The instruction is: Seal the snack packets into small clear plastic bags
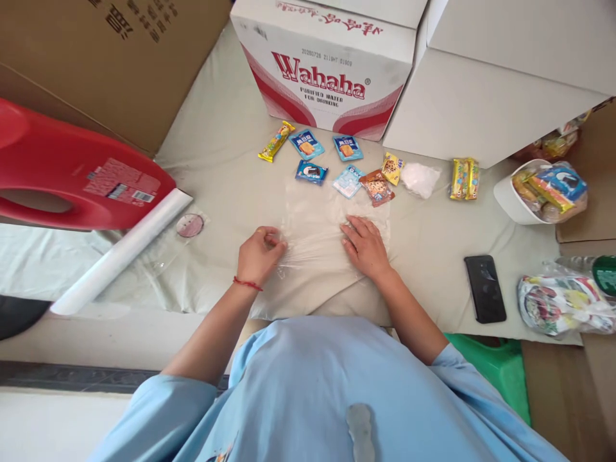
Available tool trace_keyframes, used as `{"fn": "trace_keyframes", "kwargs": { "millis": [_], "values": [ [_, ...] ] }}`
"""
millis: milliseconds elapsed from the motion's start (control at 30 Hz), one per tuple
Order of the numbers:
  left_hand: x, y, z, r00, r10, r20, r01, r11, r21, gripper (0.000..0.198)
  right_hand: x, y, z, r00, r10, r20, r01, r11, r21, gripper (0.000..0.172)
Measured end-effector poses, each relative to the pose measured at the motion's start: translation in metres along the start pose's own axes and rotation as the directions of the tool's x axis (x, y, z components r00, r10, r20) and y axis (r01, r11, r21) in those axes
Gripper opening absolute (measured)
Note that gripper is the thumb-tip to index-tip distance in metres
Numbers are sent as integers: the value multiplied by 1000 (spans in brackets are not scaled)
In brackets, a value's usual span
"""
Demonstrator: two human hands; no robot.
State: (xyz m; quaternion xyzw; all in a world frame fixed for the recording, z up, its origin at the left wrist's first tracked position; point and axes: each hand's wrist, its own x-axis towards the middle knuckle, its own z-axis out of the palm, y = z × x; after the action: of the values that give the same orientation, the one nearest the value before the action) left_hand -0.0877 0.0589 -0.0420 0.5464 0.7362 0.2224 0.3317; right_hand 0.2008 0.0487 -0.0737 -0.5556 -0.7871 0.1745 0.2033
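Note:
A clear plastic bag [317,224] lies flat on the cloth-covered table in front of me. My left hand [260,253] pinches its left edge between thumb and fingers. My right hand [364,247] rests on the right part of the bag, fingers spread. Just beyond the bag lie blue snack packets [347,147], a dark blue cookie packet [311,172], a brown cookie packet [377,187], a small yellow packet [392,168] and a crumpled white plastic piece [420,179]. A yellow snack bar [276,141] lies at the back left.
A Wahaha carton [327,77] stands behind the packets. To the left are a red jug [81,167] and a plastic film roll [122,250]. On the right are yellow bars [464,179], a white snack tub [514,192], a black phone [485,289] and a patterned bag [553,305].

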Motion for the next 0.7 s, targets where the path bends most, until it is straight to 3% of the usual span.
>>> {"fn": "trace_keyframes", "kwargs": {
  "millis": [100,167,233,300,367,433,533,567,633,700],
  "values": [
    [-13,1,1,955,205,-215,-139,948,287,64,0,1,1,1000,-3,4,3,1000,4,41],
    [-19,5,6,887,391,-246,-285,883,373,59,0,1,1,1000,-6,9,6,1000,3,41],
    [-18,9,10,826,557,-90,-492,789,368,47,1,1,0,1000,-1,21,1,1000,-1,41],
    [-10,10,13,736,648,195,-676,687,269,48,1,-1,-1,999,3,33,-2,1000,-10,40],
    [2,8,11,641,635,431,-750,638,175,55,0,-2,-2,1000,-2,31,3,1000,-20,39],
    [14,4,4,593,601,536,-758,641,121,61,0,-3,-2,1000,-10,10,11,1000,-24,39],
    [23,-1,-14,576,587,569,-715,700,1,63,-1,-1,0,999,-20,-29,20,1000,-2,39],
    [24,-1,-19,591,577,564,-675,736,-46,59,-1,1,0,999,-22,-37,23,1000,12,39],
    [24,2,-23,685,519,511,-551,828,-103,42,-1,3,2,999,-28,-46,30,999,34,38],
    [23,8,-17,820,417,392,-413,905,-100,45,-1,4,3,998,-37,-48,38,999,33,37]
  ]
}}
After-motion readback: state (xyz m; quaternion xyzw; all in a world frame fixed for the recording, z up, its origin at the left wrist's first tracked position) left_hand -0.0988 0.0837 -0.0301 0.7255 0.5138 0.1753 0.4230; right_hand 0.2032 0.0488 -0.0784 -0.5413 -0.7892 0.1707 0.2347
